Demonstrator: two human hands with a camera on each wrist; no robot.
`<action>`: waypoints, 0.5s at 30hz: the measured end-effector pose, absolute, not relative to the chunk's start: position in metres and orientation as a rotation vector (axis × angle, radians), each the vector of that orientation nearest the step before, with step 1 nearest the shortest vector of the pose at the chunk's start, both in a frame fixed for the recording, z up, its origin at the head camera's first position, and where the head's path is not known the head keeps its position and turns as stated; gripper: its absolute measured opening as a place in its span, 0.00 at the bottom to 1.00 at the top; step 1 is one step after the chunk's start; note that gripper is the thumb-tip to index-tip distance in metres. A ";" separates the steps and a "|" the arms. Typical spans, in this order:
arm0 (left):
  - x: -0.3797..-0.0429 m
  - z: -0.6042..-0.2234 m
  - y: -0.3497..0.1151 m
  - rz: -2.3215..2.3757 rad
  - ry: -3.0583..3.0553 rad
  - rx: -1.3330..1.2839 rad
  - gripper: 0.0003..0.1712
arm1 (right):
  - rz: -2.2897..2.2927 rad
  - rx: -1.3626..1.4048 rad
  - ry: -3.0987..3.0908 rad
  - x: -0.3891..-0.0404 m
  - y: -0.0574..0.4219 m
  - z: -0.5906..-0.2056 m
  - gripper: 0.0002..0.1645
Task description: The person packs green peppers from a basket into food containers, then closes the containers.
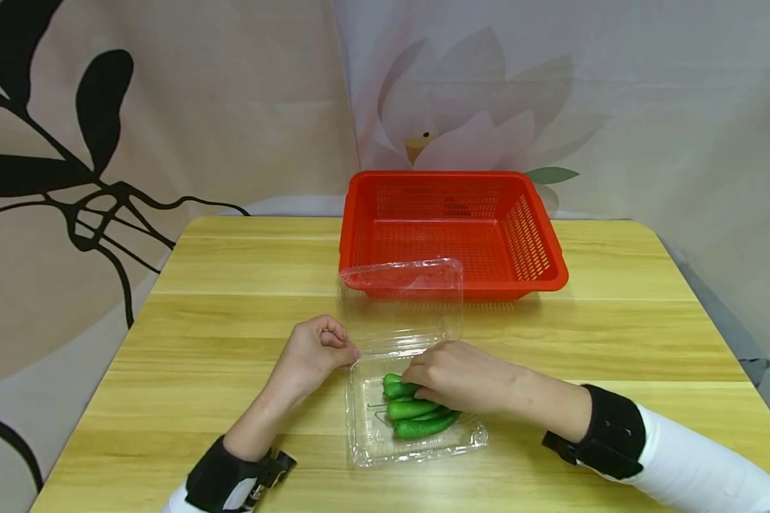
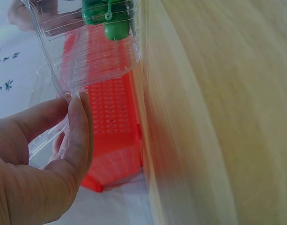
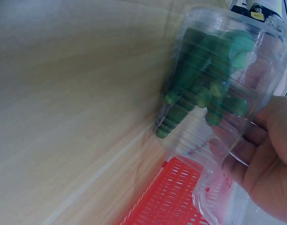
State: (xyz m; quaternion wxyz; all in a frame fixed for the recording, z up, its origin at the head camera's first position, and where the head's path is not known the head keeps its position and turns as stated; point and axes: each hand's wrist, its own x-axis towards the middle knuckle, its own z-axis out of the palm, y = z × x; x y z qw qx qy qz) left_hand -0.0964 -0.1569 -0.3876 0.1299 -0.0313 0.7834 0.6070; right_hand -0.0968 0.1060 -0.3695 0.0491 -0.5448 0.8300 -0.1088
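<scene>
A clear plastic clamshell box (image 1: 373,450) lies opened on the table, its lid (image 1: 401,313) raised at the back against the red basket. Several green peppers (image 1: 426,426) lie side by side in the tray half. My left hand (image 1: 314,353) pinches the box's left edge near the hinge between thumb and fingers, as the left wrist view shows at the box corner (image 2: 70,93). Over the back of the tray, my right hand (image 1: 462,374) curls its fingers and thumb round the rearmost pepper (image 1: 394,386). Part of that pepper is hidden under the fingers.
Behind the box stands a red plastic basket (image 1: 548,278) with perforated walls, at the far edge of the wooden table (image 1: 250,285). A printed cloth (image 1: 244,107) hangs behind the table. Black straps wrap both wrists.
</scene>
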 end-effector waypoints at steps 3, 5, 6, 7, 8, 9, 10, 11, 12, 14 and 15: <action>-0.097 -0.388 -0.156 1.770 2.269 -0.096 0.15 | -0.329 -1.647 2.529 -0.097 0.107 -0.369 0.07; -0.097 -0.389 -0.155 1.767 2.273 -0.095 0.15 | -0.325 -1.654 2.534 -0.097 0.108 -0.368 0.07; -0.097 -0.389 -0.155 1.767 2.272 -0.094 0.15 | -0.331 -1.659 2.537 -0.097 0.109 -0.368 0.07; -0.097 -0.388 -0.155 1.764 2.274 -0.093 0.15 | -0.337 -1.667 2.542 -0.098 0.110 -0.367 0.07; -0.097 -0.388 -0.155 1.761 2.276 -0.091 0.15 | -0.345 -1.672 2.547 -0.098 0.111 -0.366 0.06; -0.097 -0.388 -0.155 1.756 2.280 -0.090 0.15 | -0.354 -1.678 2.552 -0.098 0.113 -0.365 0.06; -0.097 -0.388 -0.155 1.752 2.284 -0.088 0.15 | -0.364 -1.685 2.558 -0.099 0.114 -0.365 0.06; -0.097 -0.387 -0.155 1.750 2.284 -0.086 0.15 | -0.372 -1.688 2.565 -0.099 0.115 -0.364 0.05; -0.097 -0.387 -0.155 1.748 2.285 -0.085 0.15 | -0.384 -1.688 2.571 -0.100 0.117 -0.363 0.05; -0.097 -0.387 -0.154 1.744 2.289 -0.082 0.15 | -0.401 -1.686 2.584 -0.101 0.120 -0.362 0.06; -0.097 -0.387 -0.154 1.747 2.287 -0.080 0.15 | -0.409 -1.685 2.589 -0.102 0.121 -0.361 0.05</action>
